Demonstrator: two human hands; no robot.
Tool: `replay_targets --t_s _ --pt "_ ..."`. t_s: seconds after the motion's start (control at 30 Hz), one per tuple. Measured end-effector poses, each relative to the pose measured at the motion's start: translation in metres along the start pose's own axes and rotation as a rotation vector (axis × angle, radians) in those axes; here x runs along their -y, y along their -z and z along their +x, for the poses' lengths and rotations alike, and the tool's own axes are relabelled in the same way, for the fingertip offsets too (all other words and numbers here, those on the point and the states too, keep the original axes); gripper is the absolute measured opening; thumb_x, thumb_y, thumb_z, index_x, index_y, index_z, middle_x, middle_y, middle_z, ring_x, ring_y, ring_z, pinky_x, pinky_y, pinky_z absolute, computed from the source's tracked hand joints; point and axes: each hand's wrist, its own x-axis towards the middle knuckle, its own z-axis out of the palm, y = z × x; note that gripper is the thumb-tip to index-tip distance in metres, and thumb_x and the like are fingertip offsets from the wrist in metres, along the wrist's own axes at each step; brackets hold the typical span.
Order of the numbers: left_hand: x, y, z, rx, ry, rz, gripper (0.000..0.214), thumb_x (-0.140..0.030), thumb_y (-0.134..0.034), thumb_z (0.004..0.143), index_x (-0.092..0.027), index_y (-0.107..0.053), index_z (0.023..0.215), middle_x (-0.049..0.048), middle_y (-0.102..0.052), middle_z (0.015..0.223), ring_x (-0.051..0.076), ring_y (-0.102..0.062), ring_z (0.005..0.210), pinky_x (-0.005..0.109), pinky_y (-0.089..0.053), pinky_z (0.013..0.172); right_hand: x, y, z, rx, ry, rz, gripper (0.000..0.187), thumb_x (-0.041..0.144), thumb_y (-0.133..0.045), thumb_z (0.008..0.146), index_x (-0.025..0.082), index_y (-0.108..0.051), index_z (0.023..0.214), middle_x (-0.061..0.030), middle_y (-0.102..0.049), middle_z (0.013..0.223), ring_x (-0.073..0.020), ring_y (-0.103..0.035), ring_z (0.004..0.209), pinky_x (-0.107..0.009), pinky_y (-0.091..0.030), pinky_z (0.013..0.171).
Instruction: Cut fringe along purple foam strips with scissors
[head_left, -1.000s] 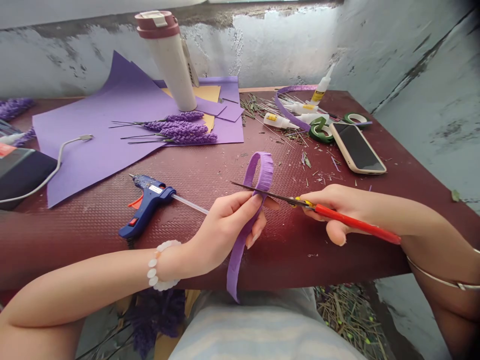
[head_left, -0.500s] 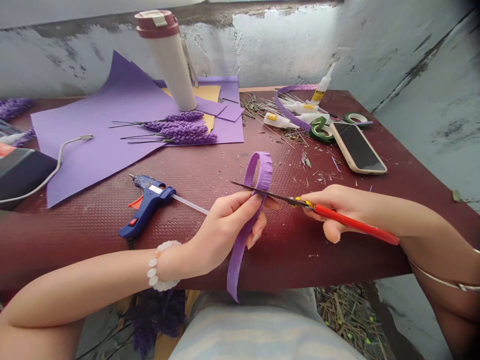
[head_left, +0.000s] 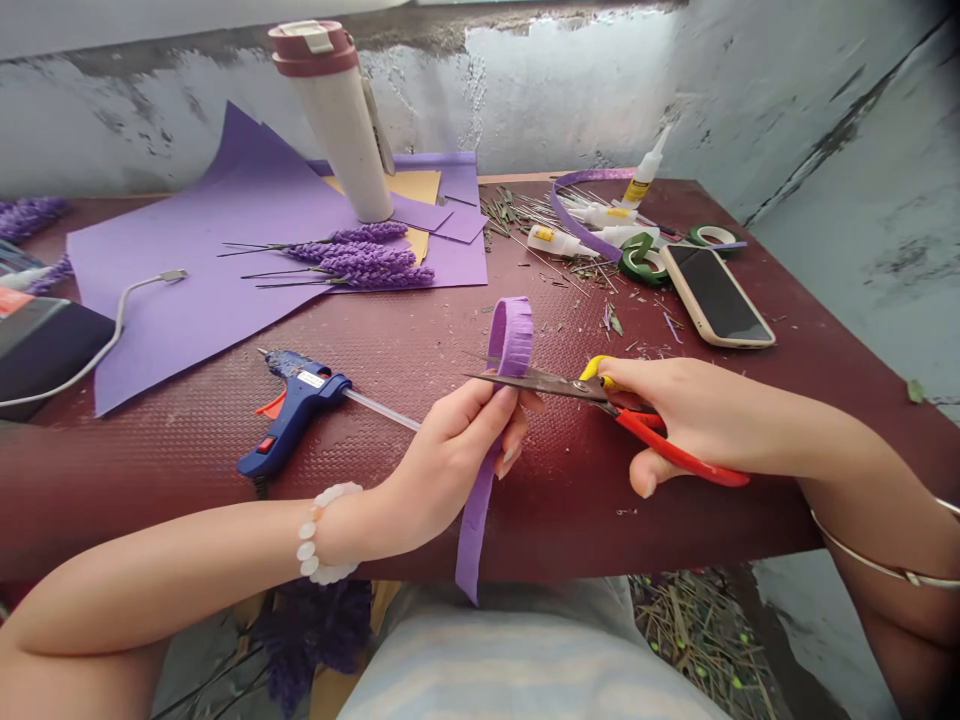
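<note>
Between the thumb and fingers of my left hand (head_left: 465, 430) is a purple paper strip (head_left: 475, 535). Its upper part curls into a loop with small cuts along one edge, and its lower end hangs over the table's front edge. My right hand (head_left: 679, 410) grips scissors (head_left: 671, 455) with red and yellow handles. Their blades are parted and lie across the strip just above my left thumb, one in front of it and one behind. A blue hot glue gun (head_left: 304, 405) with a clear glue stick lies left of my left hand.
Purple sheets (head_left: 195, 260) carry lavender-like stems (head_left: 367, 262) and a tumbler (head_left: 337, 140). Glue bottles (head_left: 559, 241), green tape (head_left: 641, 262), a purple strip and loose bits lie at the back right. A phone (head_left: 716, 295) rests beyond my right hand. A cable (head_left: 124, 300) lies left.
The scissors have turned, and their blades are now visibly apart around the strip. My right hand has moved slightly left and up. The strip's loop has shifted a little left.
</note>
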Motion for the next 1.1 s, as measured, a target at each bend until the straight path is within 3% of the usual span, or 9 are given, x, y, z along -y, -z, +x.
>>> replay_targets --t_s 0.2,0.4,0.5,0.63,0.73,0.93,1.1 --pt "0.001 0.000 0.003 -0.076 -0.034 0.025 0.045 -0.048 -0.083 0.116 -0.024 -0.060 0.085 -0.0083 -0.057 0.067 0.009 -0.051 0.056 0.025 -0.043 0.059 -0.006 -0.005 0.003 -0.074 -0.009 -0.127 0.085 0.098 -0.095 0.058 0.033 -0.062 0.102 -0.0073 -0.075 0.101 -0.0421 -0.074 0.092 -0.048 -0.053 0.083" --pt "-0.002 0.000 0.006 -0.034 0.011 0.127 0.046 -0.048 -0.079 0.117 -0.024 -0.061 0.082 -0.0055 -0.060 0.065 0.011 -0.053 0.056 0.027 -0.045 0.059 -0.009 -0.009 0.006 -0.113 0.050 -0.162 0.085 0.101 -0.086 0.065 0.031 -0.067 0.109 -0.0114 -0.077 0.111 -0.0452 -0.075 0.100 -0.050 -0.055 0.086" --pt "0.000 0.000 0.005 -0.041 0.010 0.118 0.044 -0.047 -0.080 0.115 -0.023 -0.063 0.082 -0.0059 -0.059 0.064 0.011 -0.051 0.056 0.028 -0.043 0.060 -0.011 -0.006 0.005 -0.074 0.043 -0.108 0.082 0.095 -0.092 0.064 0.031 -0.067 0.109 -0.0104 -0.077 0.110 -0.0445 -0.075 0.099 -0.050 -0.056 0.085" --pt "0.001 0.002 0.002 -0.015 0.032 0.000 0.035 -0.048 -0.086 0.112 -0.019 -0.074 0.096 -0.0087 -0.053 0.062 0.010 -0.045 0.054 0.027 -0.037 0.057 -0.018 0.001 0.002 0.080 0.060 0.045 0.076 0.083 -0.102 0.064 0.030 -0.071 0.109 -0.0039 -0.077 0.101 -0.0387 -0.074 0.089 -0.045 -0.057 0.079" --pt "0.000 0.004 0.001 0.043 0.074 -0.041 0.042 -0.054 -0.092 0.108 -0.017 -0.078 0.093 -0.0084 -0.051 0.061 0.009 -0.042 0.054 0.027 -0.033 0.056 -0.022 0.005 0.000 0.137 0.085 0.120 0.070 0.076 -0.104 0.067 0.031 -0.071 0.108 0.0000 -0.076 0.097 -0.0350 -0.073 0.087 -0.040 -0.055 0.075" --pt "-0.005 0.007 -0.002 0.149 0.128 -0.136 0.047 -0.058 -0.095 0.107 -0.015 -0.084 0.091 -0.0073 -0.048 0.061 0.009 -0.037 0.055 0.026 -0.033 0.055 -0.007 0.008 -0.004 0.229 0.018 0.170 0.049 0.043 -0.102 0.069 0.030 -0.062 0.094 0.0045 -0.067 0.087 -0.0251 -0.062 0.079 -0.036 -0.046 0.068" --pt "-0.007 0.006 -0.004 0.182 0.173 -0.169 0.045 -0.058 -0.092 0.108 -0.015 -0.087 0.094 -0.0064 -0.046 0.060 0.011 -0.037 0.054 0.028 -0.031 0.054 -0.001 0.011 -0.007 0.252 0.013 0.264 0.026 0.044 -0.085 0.091 0.030 -0.064 0.093 0.0045 -0.067 0.080 -0.0235 -0.063 0.067 -0.039 -0.048 0.070"
